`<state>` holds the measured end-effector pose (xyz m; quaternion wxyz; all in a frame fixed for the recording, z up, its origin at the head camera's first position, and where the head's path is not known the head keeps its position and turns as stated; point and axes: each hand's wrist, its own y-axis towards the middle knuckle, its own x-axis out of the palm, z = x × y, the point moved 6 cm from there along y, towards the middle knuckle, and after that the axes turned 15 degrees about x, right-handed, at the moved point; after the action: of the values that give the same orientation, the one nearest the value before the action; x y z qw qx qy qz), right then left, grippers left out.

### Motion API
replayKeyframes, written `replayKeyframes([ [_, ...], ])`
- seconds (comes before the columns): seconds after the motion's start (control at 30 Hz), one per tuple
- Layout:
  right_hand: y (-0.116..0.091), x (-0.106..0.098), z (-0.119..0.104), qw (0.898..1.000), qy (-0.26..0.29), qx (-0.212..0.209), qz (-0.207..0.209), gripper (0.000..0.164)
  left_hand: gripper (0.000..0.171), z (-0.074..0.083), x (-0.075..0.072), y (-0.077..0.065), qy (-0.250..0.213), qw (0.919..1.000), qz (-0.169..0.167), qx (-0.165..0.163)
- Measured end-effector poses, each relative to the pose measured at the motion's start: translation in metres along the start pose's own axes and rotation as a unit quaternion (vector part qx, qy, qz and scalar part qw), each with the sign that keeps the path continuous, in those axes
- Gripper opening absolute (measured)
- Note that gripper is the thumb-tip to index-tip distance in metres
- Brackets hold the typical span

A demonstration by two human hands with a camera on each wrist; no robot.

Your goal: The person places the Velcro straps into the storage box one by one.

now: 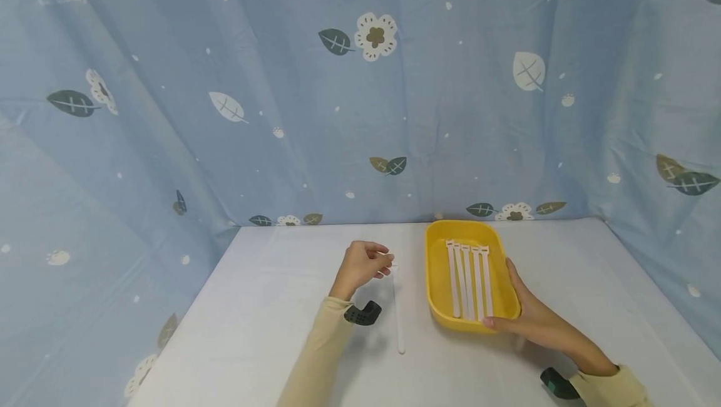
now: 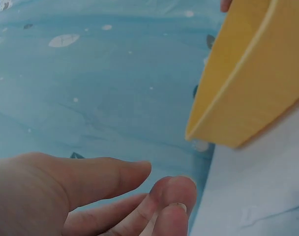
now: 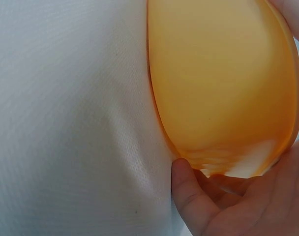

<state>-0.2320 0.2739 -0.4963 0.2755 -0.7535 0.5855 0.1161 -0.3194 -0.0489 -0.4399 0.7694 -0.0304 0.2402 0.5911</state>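
A single white cable tie (image 1: 398, 316) with a wider slotted head lies lengthwise on the white table. My left hand (image 1: 363, 265) hovers by its head end; in the left wrist view the thumb and loosely bent fingers (image 2: 110, 177) stand apart with nothing between them. To the right is a yellow tray (image 1: 430, 282), where several similar cable ties (image 1: 467, 282) lie side by side, heads toward the far end. My right hand (image 1: 532, 316) grips the tray's near right corner, thumb over the near rim and fingers along the right side. The right wrist view shows the tray's outside (image 3: 218, 83).
A white cloth (image 1: 270, 294) covers the table. Behind and at both sides hangs a blue curtain (image 1: 315, 113) with leaf and flower prints. Dark wrist devices sit at the left (image 1: 363, 313) and right (image 1: 559, 384) cuffs.
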Motion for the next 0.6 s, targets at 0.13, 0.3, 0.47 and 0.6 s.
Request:
replayKeyframes([
  [0.13, 0.0, 0.001, 0.001, 1.0, -0.003, 0.019, -0.004, 0.129, 0.027, -0.007, 0.001, 0.0, -0.006, 1.0, 0.001, -0.007],
  [0.3, 0.0, 0.0, 0.001, 1.0, -0.005, 0.028, -0.004, 0.13, 0.027, -0.013, 0.002, 0.0, 0.007, 0.9997, -0.003, -0.021],
  [0.47, 0.0, 0.0, 0.002, 1.0, -0.002, 0.024, -0.001, 0.131, 0.024, -0.021, 0.006, -0.001, 0.027, 0.9989, -0.019, -0.033],
  [0.6, 0.001, 0.001, 0.003, 1.0, -0.002, 0.025, -0.001, 0.13, 0.023, -0.028, 0.009, -0.002, 0.036, 0.9981, -0.026, -0.043],
])
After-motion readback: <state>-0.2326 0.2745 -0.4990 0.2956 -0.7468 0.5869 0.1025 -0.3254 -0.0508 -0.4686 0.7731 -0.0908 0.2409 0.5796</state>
